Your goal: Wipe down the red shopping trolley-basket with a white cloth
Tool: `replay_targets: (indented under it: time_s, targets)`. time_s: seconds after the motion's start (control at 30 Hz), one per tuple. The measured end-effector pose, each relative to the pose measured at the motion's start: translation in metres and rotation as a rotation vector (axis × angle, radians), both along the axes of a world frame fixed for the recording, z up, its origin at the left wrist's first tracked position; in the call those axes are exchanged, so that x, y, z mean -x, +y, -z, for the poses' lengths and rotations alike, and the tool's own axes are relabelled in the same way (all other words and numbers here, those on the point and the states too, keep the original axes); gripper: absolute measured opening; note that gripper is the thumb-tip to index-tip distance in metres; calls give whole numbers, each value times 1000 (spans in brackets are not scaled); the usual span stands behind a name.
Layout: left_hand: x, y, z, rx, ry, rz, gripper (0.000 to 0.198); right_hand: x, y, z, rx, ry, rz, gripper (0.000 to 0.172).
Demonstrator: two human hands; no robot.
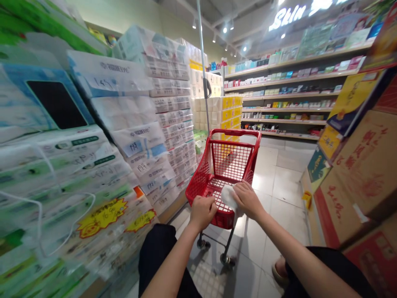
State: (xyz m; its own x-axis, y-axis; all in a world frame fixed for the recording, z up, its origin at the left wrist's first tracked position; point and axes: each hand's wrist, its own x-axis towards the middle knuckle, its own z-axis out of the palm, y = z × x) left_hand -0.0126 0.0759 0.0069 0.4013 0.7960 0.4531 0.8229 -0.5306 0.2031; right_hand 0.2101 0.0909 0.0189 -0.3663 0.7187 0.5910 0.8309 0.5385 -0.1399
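A small red shopping cart (198, 182) with a mesh basket stands in front of me, its narrow end towards me and its handle bar at the far side. My left hand (203, 212) is closed on the rim at the near left corner. My right hand (248, 199) has its fingers closed on a bunched white cloth (228, 196), which lies against the near right part of the basket. Whether it is fabric or paper I cannot tell. Through the mesh the basket floor shows with nothing large on it. Dark wheels stand on the tiles below.
Stacked tissue packs (136, 145) line the left side, with a dark tablet-like panel (57, 104) and a white cable (40, 215). Cardboard boxes (362, 165) rise on the right. A metal pole (203, 54) stands behind the cart. Stocked shelves (279, 97) fill the back.
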Motion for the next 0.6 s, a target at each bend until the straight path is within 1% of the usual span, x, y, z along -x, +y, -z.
replay_targets:
  time_s: [0.07, 0.13, 0.2, 0.27, 0.33, 0.43, 0.5, 0.6]
  targets:
    - [6, 7, 0, 1, 15, -52, 22, 26, -20, 3, -9, -8, -26, 22]
    - [13, 13, -1, 14, 23, -70, 23, 47, -36, 6, -19, -26, -40, 21]
    - [22, 16, -2, 30, 20, -62, 23, 59, -44, 6, -27, -51, -52, 21]
    - [29, 17, -3, 49, 11, -26, 24, 61, -45, 4, -31, -98, -88, 22]
    - [35, 16, -4, 65, 3, 24, 24, 55, -40, 1, -43, -168, -158, 24]
    - [40, 14, -4, 81, -11, 69, 22, 31, -23, -3, -71, -251, -232, 28]
    - [42, 13, -3, 90, -24, 81, 21, 8, -7, -6, -85, -241, -191, 30]
    - [47, 16, -3, 96, -45, 102, 22, -26, 16, -10, -96, -167, -12, 33]
